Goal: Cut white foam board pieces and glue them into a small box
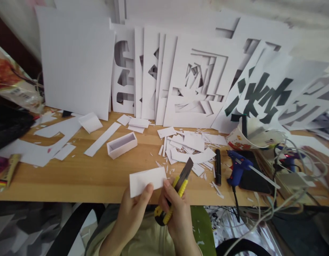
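On the worktop [81, 181] we list, from the left: one yellow tube [9, 170], lying near the front edge; one cut white sheet [33, 153], irregular in outline; one large plain board [76, 64], standing at the back; one narrow white strip [102, 139], lying flat; one small white open-topped box [122, 145], just right of the strip; one left hand [132, 208], fingers closed on a white card [147, 182], thumb on its face, which we find at the near edge of the worktop; one right hand [177, 215], fingers wrapped round a yellow-and-black cutter knife [183, 187], blade bare, thumb tip at the card's right edge, touching or not we cannot tell; one heap of white offcuts [192, 142], beyond the blade; one black marker [218, 167]; one blue glue gun [237, 167]; one patterned paper tub [233, 138], behind the gun, holding scraps.
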A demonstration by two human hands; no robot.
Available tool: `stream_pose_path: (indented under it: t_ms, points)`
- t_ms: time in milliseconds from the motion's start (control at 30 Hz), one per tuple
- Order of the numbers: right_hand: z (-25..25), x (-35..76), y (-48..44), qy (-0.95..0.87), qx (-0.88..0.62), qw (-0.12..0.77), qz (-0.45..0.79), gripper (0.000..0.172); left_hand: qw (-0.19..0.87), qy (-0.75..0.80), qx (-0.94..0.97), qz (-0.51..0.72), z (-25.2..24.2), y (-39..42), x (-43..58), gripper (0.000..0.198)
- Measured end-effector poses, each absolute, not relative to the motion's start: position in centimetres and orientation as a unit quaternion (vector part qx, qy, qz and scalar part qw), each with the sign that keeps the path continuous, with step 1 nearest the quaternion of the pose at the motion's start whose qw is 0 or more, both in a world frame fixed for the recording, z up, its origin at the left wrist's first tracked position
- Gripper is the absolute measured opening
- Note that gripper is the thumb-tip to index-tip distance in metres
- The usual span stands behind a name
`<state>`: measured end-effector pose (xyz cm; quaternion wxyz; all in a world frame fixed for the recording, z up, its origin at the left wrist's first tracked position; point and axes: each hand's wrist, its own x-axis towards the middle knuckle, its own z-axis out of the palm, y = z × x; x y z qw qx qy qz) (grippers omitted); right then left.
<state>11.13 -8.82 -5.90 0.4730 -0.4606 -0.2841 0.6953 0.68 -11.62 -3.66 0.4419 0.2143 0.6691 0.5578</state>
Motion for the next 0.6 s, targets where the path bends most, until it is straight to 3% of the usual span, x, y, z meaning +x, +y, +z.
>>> stream_pose_path:
  t_ms: [133, 233, 333, 600]
  points:
    - [-5.9, 12.3, -9.0, -0.496, -0.485, 0.41, 0.592, 0.048, 0.465, 0.678, 0.155, 0.548, -4.3, -11.5, 0.3, 0.053]
    - [-5.9, 14.3, -8.5, -0.696, -0.456, 0.389, 0.396, 0.057, 0.503, 0.624, 0.117, 0.587, -4.5, -11.6, -0.4, 0.063]
    - [-5.7, 15.6, -8.3, -0.781, -0.44, 0.358, 0.261, 0.066, 0.521, 0.592, 0.122, 0.603, -4.3, -12.0, -0.8, 0.067]
    - [-4.3, 15.0, -8.6, -0.824, -0.427, 0.329, 0.173, 0.075, 0.549, 0.623, 0.108, 0.546, -4.0, -12.9, -1.4, 0.063]
